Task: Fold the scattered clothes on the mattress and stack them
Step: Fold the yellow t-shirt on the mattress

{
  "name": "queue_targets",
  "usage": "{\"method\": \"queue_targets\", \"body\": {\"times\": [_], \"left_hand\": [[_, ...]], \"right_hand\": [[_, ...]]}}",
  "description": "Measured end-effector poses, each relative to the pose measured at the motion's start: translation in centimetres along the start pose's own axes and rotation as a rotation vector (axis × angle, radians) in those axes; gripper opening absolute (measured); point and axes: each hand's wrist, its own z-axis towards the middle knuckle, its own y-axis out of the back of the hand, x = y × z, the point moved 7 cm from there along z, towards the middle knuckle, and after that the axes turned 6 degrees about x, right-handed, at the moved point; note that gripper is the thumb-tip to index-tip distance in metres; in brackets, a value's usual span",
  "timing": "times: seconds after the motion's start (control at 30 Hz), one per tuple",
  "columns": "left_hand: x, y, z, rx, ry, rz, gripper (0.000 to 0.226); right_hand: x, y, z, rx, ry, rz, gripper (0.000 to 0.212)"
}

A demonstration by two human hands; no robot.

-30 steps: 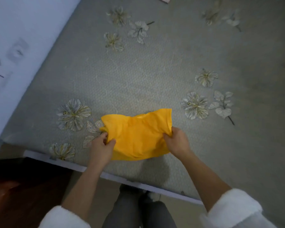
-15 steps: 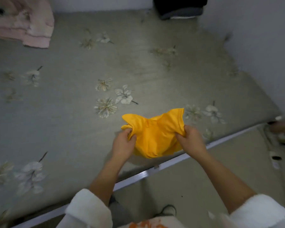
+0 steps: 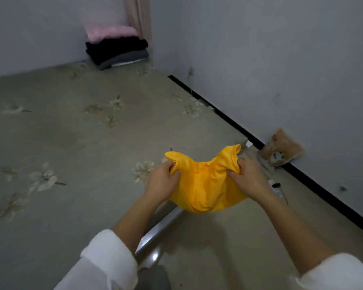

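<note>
From the head view, both hands are closed round a yellow garment (image 3: pixel 205 185) and hold it up between them. The left hand (image 3: pixel 162 183) grips the cloth's upper left edge, fingers curled and thumb pressed over a bunched fold. The right hand (image 3: pixel 249 178) pinches a gathered handful at the upper right, where a ruffled corner sticks up above the knuckles. The garment sags in a loose pouch between the two grips, its lower hem hanging clear of any surface, over the near corner of the mattress (image 3: pixel 71 143) and the floor (image 3: pixel 228 237) beside it, where a soft shadow lies under it. White sleeves (image 3: pixel 109 254) cover both forearms near the lower edge of the frame. The mattress is grey-green with pale flower prints and runs from the left side to the far walls; a pale shiny trim (image 3: pixel 161 227) lines its near edge just below the left wrist. In the far corner of the mattress, well apart from the hands, sits a stack of folded clothes (image 3: pixel 117 49): a grey piece lowest, black pieces above it, a pink piece on top, with a pale curtain (image 3: pixel 138 15) hanging behind. A black baseboard (image 3: pixel 239 126) runs along the right wall. An orange packet (image 3: pixel 281 151) leans against it, near the right hand. A few small items on the floor beyond the right wrist are too blurred to identify.
</note>
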Motion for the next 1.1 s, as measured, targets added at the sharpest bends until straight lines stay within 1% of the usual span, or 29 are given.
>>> {"method": "queue_targets", "body": {"times": [0.07, 0.2, 0.3, 0.33, 0.37, 0.43, 0.5, 0.57, 0.63, 0.7, 0.77, 0.87, 0.97, 1.1], "left_hand": [[-3.3, -2.0, 3.2, 0.037, -0.053, 0.022, 0.010], [-8.1, -6.1, 10.8, 0.078, -0.122, 0.052, 0.010], [-11.2, -9.5, 17.7, 0.109, -0.159, 0.051, 0.015], [-12.3, -10.6, 19.9, 0.124, -0.173, 0.045, 0.011], [-13.4, -11.5, 22.0, 0.134, -0.191, 0.036, 0.009], [-15.5, -13.2, 25.9, 0.137, -0.201, 0.018, 0.012], [-17.8, -14.6, 29.5, 0.139, -0.216, -0.002, 0.009], [-20.3, -15.9, 32.5, 0.144, -0.250, -0.004, 0.006], [-22.6, -17.2, 35.7, 0.136, -0.271, 0.012, 0.008], [-24.6, -18.6, 39.0, 0.117, -0.281, 0.016, 0.013], [-26.6, -20.1, 42.4, 0.077, -0.297, 0.021, 0.013], [-29.2, -22.8, 47.6, 0.010, -0.285, 0.027, 0.014], [-31.2, -25.6, 53.6, -0.036, -0.227, 0.034, 0.016], [-33.3, -28.4, 60.1, -0.108, -0.095, 0.005, 0.017]], "right_hand": [[-3.3, 1.9, 1.9, -0.042, -0.039, 0.015, 0.044], [-9.1, 4.9, 6.9, -0.086, -0.067, 0.016, 0.044], [-13.6, 7.1, 11.7, -0.110, -0.087, -0.011, 0.026], [-15.1, 7.9, 13.3, -0.115, -0.103, -0.021, 0.021], [-16.5, 8.7, 15.0, -0.125, -0.115, -0.037, 0.020], [-19.3, 10.4, 18.2, -0.138, -0.152, -0.104, 0.023], [-21.8, 12.4, 21.5, -0.160, -0.193, -0.176, 0.027], [-24.2, 14.3, 24.3, -0.171, -0.240, -0.203, 0.029], [-26.6, 16.1, 26.9, -0.202, -0.248, -0.222, 0.032], [-29.0, 17.6, 30.1, -0.258, -0.194, -0.259, 0.029], [-31.4, 19.2, 33.7, -0.326, -0.126, -0.285, 0.024], [-34.7, 21.7, 39.8, -0.387, -0.044, -0.356, 0.023], [-38.4, 24.3, 46.5, -0.440, 0.044, -0.357, 0.020], [-43.1, 27.8, 55.0, -0.412, 0.125, -0.271, 0.021]]}}
